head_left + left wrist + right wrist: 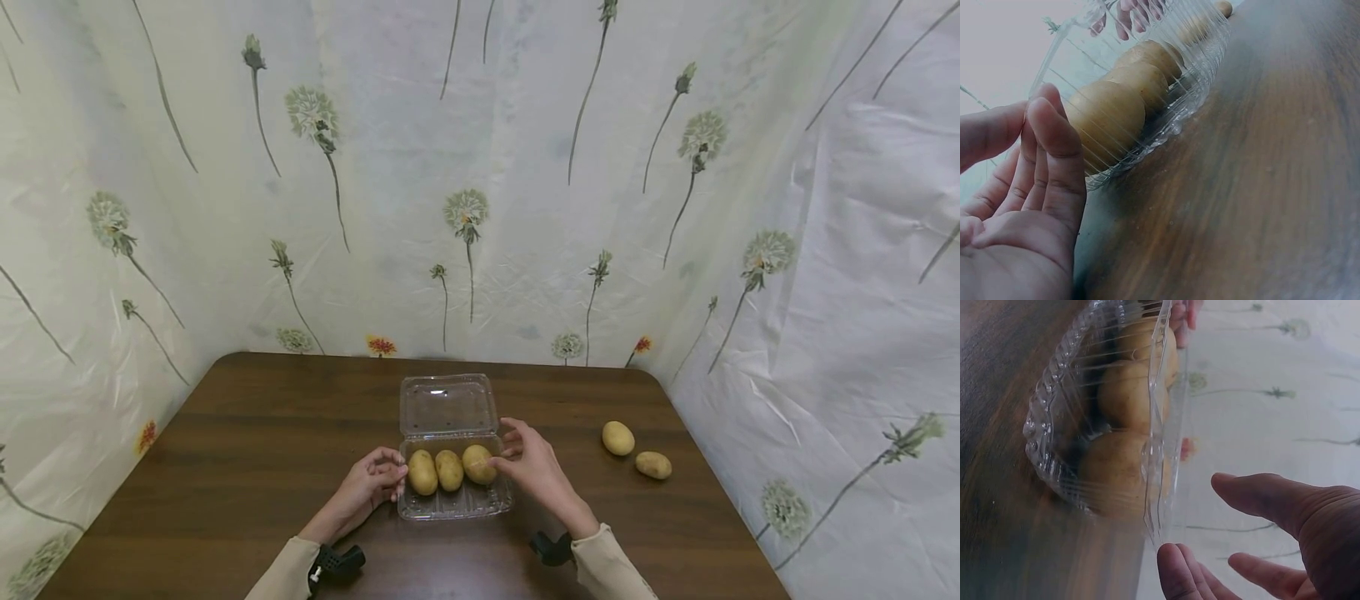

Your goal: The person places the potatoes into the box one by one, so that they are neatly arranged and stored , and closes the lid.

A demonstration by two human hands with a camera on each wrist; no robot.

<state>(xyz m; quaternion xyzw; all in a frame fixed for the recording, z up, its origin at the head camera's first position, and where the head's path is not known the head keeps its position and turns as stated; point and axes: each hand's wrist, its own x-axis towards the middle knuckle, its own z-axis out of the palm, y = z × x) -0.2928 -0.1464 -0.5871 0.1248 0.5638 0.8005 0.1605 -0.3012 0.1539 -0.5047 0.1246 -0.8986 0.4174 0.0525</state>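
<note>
A clear plastic clamshell box (455,510) lies on the table, its lid (448,406) folded back away from me. Three potatoes (449,472) sit in a row in its base. At the left side, my left hand (363,483) pinches the rim between thumb and fingers, as the left wrist view shows. On the opposite side is my right hand (538,468), thumb and fingers spread apart. In the right wrist view its fingertips (1175,569) come right at the box's rim, while the thumb stands off from it.
Two loose potatoes, one rounder (618,438) and one longer (653,465), lie to the right on the brown wooden table (285,425). Behind and beside the table hangs a pale curtain (390,208) with a dandelion print. Each wrist bears a black camera mount (337,562).
</note>
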